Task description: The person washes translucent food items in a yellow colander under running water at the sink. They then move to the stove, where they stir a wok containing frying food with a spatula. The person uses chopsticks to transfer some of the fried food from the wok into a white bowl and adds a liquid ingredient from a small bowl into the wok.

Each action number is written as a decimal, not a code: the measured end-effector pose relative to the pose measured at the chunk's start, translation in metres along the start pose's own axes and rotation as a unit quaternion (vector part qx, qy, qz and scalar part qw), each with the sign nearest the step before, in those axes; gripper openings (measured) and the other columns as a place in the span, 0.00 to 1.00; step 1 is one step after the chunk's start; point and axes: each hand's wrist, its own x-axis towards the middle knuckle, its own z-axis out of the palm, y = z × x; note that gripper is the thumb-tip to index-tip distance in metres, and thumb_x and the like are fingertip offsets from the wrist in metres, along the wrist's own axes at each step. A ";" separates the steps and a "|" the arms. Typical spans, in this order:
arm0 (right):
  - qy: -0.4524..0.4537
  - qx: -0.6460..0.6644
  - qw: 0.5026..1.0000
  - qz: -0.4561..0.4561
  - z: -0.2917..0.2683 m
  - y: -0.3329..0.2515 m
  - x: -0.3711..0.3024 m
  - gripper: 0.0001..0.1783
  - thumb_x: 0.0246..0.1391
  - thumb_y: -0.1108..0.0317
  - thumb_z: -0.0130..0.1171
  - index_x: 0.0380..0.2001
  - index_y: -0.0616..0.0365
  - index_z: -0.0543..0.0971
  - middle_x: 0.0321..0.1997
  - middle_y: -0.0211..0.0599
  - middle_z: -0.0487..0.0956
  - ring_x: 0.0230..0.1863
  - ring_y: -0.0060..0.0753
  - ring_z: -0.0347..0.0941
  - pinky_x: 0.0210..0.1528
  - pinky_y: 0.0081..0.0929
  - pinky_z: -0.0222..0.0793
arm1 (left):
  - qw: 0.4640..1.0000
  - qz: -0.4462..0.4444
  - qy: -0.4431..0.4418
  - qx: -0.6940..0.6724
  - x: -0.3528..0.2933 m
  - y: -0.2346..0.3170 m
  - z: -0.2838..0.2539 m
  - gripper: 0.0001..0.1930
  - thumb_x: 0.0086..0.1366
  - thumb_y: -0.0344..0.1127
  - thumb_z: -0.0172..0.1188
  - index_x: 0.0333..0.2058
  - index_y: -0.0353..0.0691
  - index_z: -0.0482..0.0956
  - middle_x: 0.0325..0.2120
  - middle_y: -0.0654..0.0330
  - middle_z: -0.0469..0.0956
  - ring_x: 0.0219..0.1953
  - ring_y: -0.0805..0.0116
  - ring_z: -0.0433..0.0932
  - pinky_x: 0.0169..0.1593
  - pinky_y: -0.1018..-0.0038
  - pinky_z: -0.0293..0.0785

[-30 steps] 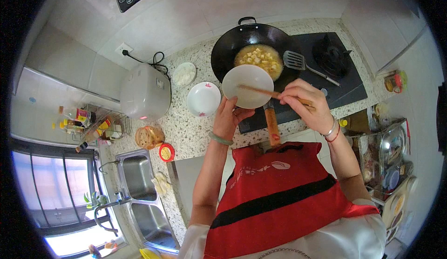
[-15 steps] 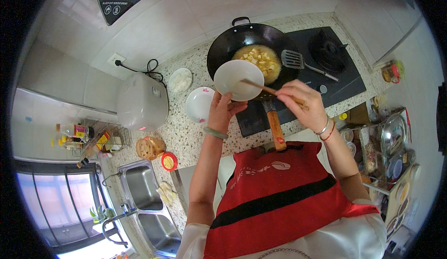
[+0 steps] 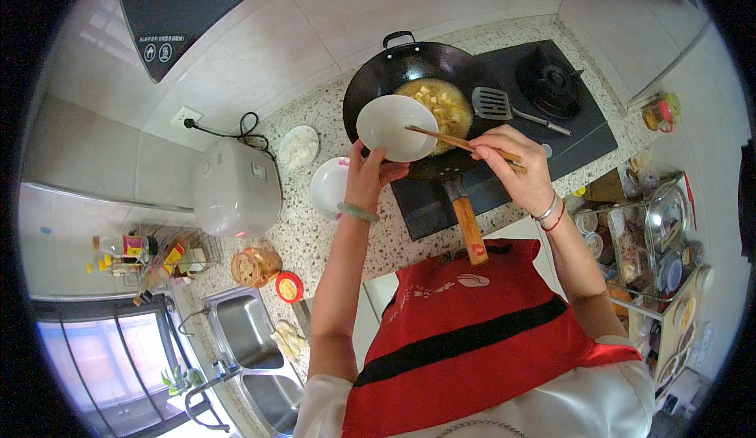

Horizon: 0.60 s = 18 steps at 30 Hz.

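Note:
My left hand (image 3: 373,165) grips a white bowl (image 3: 386,135) by its near side, thumb at the rim. The bowl is tipped over the near left part of a black wok (image 3: 366,83). Wooden chopsticks (image 3: 453,140) are held in my closed right hand (image 3: 516,168), their tips reaching inside the bowl. What the bowl contains is hard to make out; it looks pale. Pale yellow cubes sit in yellowish broth (image 3: 447,107) in the wok, partly hidden by the bowl. The wok's wooden handle (image 3: 470,229) points toward me.
A slotted spatula (image 3: 492,104) lies right of the wok on the black hob (image 3: 583,150). Left stand a white plate (image 3: 327,190), a small dish of white stuff (image 3: 299,148), a rice cooker (image 3: 236,190), a jar (image 3: 256,267) and a red lid (image 3: 289,287). The sink (image 3: 244,328) is lower left.
The whole view has shifted slightly. Over the wok, the bowl now sits a little farther up and left in view, and the chopsticks still reach into it. Both hands keep their hold.

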 end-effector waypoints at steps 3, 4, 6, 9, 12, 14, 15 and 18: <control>-0.001 0.042 0.998 0.045 0.005 0.004 0.001 0.06 0.53 0.73 0.61 0.34 0.64 0.81 0.32 0.40 0.79 0.33 0.35 0.78 0.35 0.25 0.72 | 1.000 0.000 0.001 0.025 0.019 -0.003 -0.004 0.22 0.66 0.32 0.51 0.56 0.35 0.58 0.38 0.42 0.77 0.31 0.52 0.82 0.34 0.63 0.84; -0.008 0.037 0.998 0.042 0.007 0.006 0.002 0.06 0.53 0.73 0.61 0.35 0.64 0.81 0.32 0.40 0.79 0.33 0.35 0.78 0.35 0.25 0.73 | 1.000 -0.004 0.003 0.028 0.024 -0.003 -0.003 0.22 0.66 0.32 0.51 0.56 0.35 0.58 0.38 0.43 0.77 0.31 0.52 0.82 0.34 0.63 0.84; -0.021 0.029 0.999 0.036 0.010 0.014 0.005 0.07 0.54 0.72 0.61 0.35 0.63 0.80 0.33 0.40 0.79 0.34 0.36 0.78 0.36 0.26 0.73 | 0.999 -0.008 0.007 0.033 0.035 -0.006 -0.003 0.22 0.66 0.32 0.51 0.56 0.35 0.57 0.38 0.43 0.77 0.31 0.52 0.83 0.33 0.63 0.84; -0.014 -0.032 0.999 0.005 0.015 0.033 0.011 0.07 0.54 0.72 0.61 0.35 0.63 0.80 0.33 0.40 0.79 0.34 0.37 0.77 0.37 0.26 0.72 | 0.999 -0.011 0.013 0.043 0.049 -0.008 -0.003 0.23 0.66 0.32 0.52 0.56 0.36 0.57 0.38 0.42 0.77 0.31 0.52 0.82 0.33 0.62 0.84; 0.020 -0.003 1.000 0.014 0.015 0.036 0.013 0.07 0.53 0.72 0.61 0.35 0.63 0.81 0.34 0.40 0.80 0.35 0.38 0.77 0.37 0.27 0.72 | 0.998 -0.009 0.024 0.055 0.060 -0.008 -0.001 0.24 0.65 0.32 0.54 0.56 0.38 0.55 0.37 0.42 0.76 0.31 0.50 0.82 0.32 0.61 0.84; 0.027 0.000 0.999 0.020 0.014 0.036 0.013 0.07 0.53 0.73 0.61 0.35 0.63 0.81 0.34 0.40 0.80 0.35 0.37 0.77 0.38 0.27 0.72 | 0.998 -0.006 0.042 0.056 0.069 -0.009 0.000 0.26 0.64 0.32 0.56 0.56 0.39 0.54 0.37 0.42 0.76 0.30 0.49 0.82 0.32 0.60 0.84; 0.030 0.001 0.999 0.024 0.013 0.037 0.012 0.06 0.53 0.73 0.61 0.35 0.63 0.81 0.34 0.40 0.80 0.35 0.37 0.77 0.38 0.27 0.72 | 0.998 0.000 0.043 0.051 0.074 -0.010 -0.001 0.26 0.64 0.31 0.56 0.56 0.38 0.54 0.36 0.43 0.76 0.29 0.51 0.82 0.31 0.61 0.84; 0.033 -0.009 0.999 0.023 0.015 0.037 0.009 0.06 0.53 0.74 0.60 0.35 0.63 0.81 0.34 0.40 0.80 0.34 0.37 0.77 0.37 0.27 0.72 | 0.998 0.013 0.048 0.047 0.087 -0.011 -0.003 0.26 0.63 0.30 0.57 0.55 0.38 0.53 0.36 0.43 0.76 0.26 0.53 0.82 0.27 0.62 0.84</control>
